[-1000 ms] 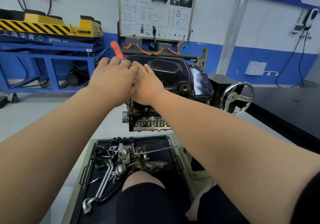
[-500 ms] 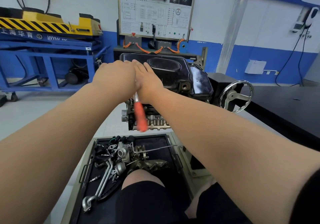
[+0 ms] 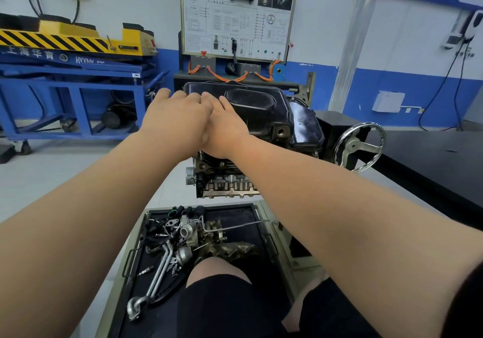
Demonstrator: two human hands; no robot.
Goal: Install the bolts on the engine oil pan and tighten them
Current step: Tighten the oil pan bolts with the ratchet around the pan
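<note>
The black oil pan [image 3: 261,118] sits on top of the upturned engine [image 3: 227,183] in front of me. Both hands meet at the pan's near left corner. My left hand [image 3: 175,120] lies knuckles up, fingers bent down over the pan's edge. My right hand [image 3: 224,128] presses against it, its fingers stretched flat on the pan. The orange-handled wrench seen in the earlier frames is hidden under the hands. No bolt is visible beneath them.
A chrome handwheel [image 3: 359,147] of the engine stand sticks out on the right. Below the engine, a black parts tray [image 3: 248,212] holds several loose engine parts. My knees are at the bottom. A blue lift table [image 3: 78,76] stands left; a training board [image 3: 237,16] stands behind.
The orange handle pointed up past my left fingers, then swung down below the hands, and is now out of sight. Both hands stayed at the same corner of the pan.
</note>
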